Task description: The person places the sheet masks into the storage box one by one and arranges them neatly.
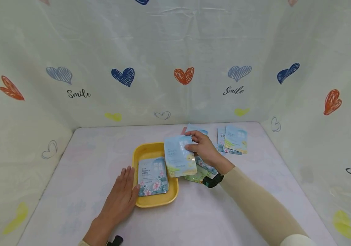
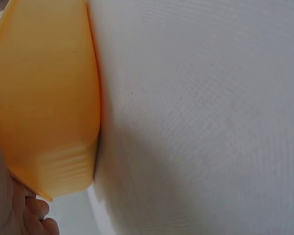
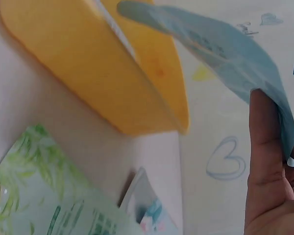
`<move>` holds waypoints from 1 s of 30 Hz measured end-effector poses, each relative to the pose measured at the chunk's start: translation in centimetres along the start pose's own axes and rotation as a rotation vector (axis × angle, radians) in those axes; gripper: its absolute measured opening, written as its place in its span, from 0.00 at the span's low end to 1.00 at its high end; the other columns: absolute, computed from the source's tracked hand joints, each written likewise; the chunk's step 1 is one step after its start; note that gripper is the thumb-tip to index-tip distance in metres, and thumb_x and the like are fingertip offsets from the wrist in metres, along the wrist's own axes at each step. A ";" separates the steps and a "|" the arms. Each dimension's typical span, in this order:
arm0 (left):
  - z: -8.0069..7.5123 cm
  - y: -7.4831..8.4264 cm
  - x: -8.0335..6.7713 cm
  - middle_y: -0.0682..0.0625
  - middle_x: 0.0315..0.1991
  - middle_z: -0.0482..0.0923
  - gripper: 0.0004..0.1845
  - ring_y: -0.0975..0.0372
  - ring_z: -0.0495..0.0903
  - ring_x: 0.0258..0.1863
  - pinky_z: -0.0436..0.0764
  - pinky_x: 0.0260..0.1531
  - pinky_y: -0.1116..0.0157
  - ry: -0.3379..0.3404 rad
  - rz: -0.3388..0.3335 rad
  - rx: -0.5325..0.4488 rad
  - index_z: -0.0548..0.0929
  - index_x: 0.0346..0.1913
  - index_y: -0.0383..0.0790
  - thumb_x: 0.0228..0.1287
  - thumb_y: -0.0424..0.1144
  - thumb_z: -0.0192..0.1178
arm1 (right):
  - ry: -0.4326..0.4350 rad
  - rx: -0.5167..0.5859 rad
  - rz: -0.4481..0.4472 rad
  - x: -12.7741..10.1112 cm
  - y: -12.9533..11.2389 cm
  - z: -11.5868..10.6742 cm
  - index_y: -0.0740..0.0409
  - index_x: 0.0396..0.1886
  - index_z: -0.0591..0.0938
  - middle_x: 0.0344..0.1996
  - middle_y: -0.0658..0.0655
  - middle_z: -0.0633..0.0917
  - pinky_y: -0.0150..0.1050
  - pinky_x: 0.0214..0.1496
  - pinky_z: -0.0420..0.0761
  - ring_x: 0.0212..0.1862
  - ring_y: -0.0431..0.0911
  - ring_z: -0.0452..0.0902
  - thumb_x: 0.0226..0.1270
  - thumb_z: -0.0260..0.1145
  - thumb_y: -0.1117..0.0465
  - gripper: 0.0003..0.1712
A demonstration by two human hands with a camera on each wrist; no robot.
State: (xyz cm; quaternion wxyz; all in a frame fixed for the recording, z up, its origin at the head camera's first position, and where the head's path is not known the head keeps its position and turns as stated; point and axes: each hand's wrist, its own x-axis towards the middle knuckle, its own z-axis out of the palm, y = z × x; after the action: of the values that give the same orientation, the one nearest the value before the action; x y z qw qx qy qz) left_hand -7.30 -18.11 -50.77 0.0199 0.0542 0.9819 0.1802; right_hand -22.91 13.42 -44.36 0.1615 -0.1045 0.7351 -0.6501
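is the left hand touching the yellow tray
Touching. In the head view the left hand lies flat on the table, its fingertips against the yellow tray at its left edge, thumb at the near corner.

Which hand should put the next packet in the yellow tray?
Probably the right hand: its fingers already pinch a light blue packet above the yellow tray. The left hand lies flat against the tray's side, holding nothing.

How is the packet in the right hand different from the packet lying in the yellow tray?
The held packet is pinched by the right hand above the yellow tray rim, tilted; the tray packet lies flat inside. The held packet shows yellow at its bottom; the tray packet shows pink flowers. Both are pale blue, similar in size.
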 end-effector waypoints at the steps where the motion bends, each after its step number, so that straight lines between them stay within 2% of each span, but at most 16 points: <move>1: 0.0 0.0 0.0 0.36 0.86 0.45 0.40 0.42 0.43 0.86 0.52 0.82 0.39 0.004 0.005 0.006 0.46 0.85 0.30 0.84 0.49 0.48 | 0.000 -0.004 -0.001 0.0 -0.2 0.3 0.61 0.76 0.69 0.64 0.67 0.77 0.39 0.35 0.87 0.39 0.46 0.83 0.77 0.63 0.71 0.30; 4: -0.1 -0.1 0.0 0.35 0.86 0.46 0.40 0.42 0.45 0.86 0.53 0.82 0.39 0.021 0.023 0.038 0.48 0.84 0.29 0.84 0.49 0.49 | -0.006 -0.002 0.001 0.4 -0.4 1.6 0.61 0.76 0.70 0.69 0.70 0.74 0.37 0.35 0.85 0.37 0.44 0.81 0.76 0.64 0.71 0.31; 6: -0.1 -0.1 0.1 0.35 0.85 0.47 0.40 0.42 0.46 0.85 0.53 0.82 0.39 0.032 0.033 0.061 0.50 0.84 0.29 0.84 0.49 0.49 | -0.011 -0.003 -0.002 0.6 -0.4 2.6 0.60 0.75 0.71 0.71 0.67 0.73 0.37 0.33 0.83 0.35 0.44 0.78 0.76 0.65 0.71 0.30; 8: -0.1 -0.1 0.1 0.35 0.85 0.49 0.39 0.42 0.47 0.85 0.53 0.82 0.40 0.044 0.041 0.080 0.51 0.84 0.29 0.84 0.49 0.50 | -0.028 0.007 -0.003 0.8 -0.2 3.7 0.61 0.74 0.71 0.66 0.69 0.77 0.38 0.34 0.86 0.36 0.44 0.81 0.75 0.65 0.72 0.30; 11: -0.1 -0.1 0.2 0.34 0.84 0.51 0.39 0.42 0.49 0.85 0.53 0.82 0.40 0.059 0.053 0.095 0.52 0.83 0.28 0.84 0.49 0.50 | -0.039 0.012 -0.002 1.0 0.1 5.4 0.61 0.73 0.72 0.61 0.66 0.81 0.38 0.35 0.87 0.38 0.44 0.82 0.74 0.65 0.72 0.30; 13: -0.1 -0.1 0.2 0.34 0.84 0.51 0.39 0.42 0.49 0.85 0.54 0.82 0.40 0.064 0.060 0.100 0.52 0.83 0.28 0.84 0.49 0.50 | -0.044 0.021 0.010 1.1 0.2 6.6 0.60 0.72 0.72 0.56 0.66 0.83 0.39 0.38 0.90 0.42 0.45 0.85 0.73 0.65 0.73 0.30; 23: -0.3 -0.1 0.1 0.33 0.83 0.53 0.37 0.41 0.51 0.84 0.54 0.81 0.39 0.068 0.074 0.086 0.54 0.82 0.26 0.84 0.48 0.49 | 0.004 -0.081 0.015 1.4 1.0 11.0 0.57 0.66 0.77 0.54 0.61 0.87 0.40 0.45 0.90 0.43 0.47 0.84 0.72 0.68 0.71 0.25; 28: -0.4 -0.2 0.0 0.32 0.82 0.56 0.37 0.40 0.53 0.84 0.57 0.81 0.39 0.080 0.093 0.081 0.55 0.82 0.25 0.84 0.47 0.49 | 0.014 -0.104 0.011 1.4 1.3 12.3 0.59 0.65 0.77 0.50 0.62 0.87 0.42 0.43 0.91 0.41 0.48 0.85 0.71 0.68 0.72 0.24; 30: -0.4 -0.2 0.0 0.32 0.82 0.56 0.36 0.40 0.53 0.83 0.57 0.81 0.38 0.086 0.097 0.075 0.55 0.81 0.25 0.84 0.47 0.49 | 0.021 -0.145 0.016 1.5 1.6 12.7 0.59 0.64 0.78 0.48 0.61 0.86 0.41 0.43 0.91 0.41 0.47 0.85 0.70 0.69 0.71 0.24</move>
State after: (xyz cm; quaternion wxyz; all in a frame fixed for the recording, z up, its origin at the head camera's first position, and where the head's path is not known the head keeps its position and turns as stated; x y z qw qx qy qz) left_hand -7.30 -18.41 -50.51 -0.0331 0.0948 0.9842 0.1462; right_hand -19.46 1.43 -47.39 0.1512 -0.1033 0.7826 -0.5950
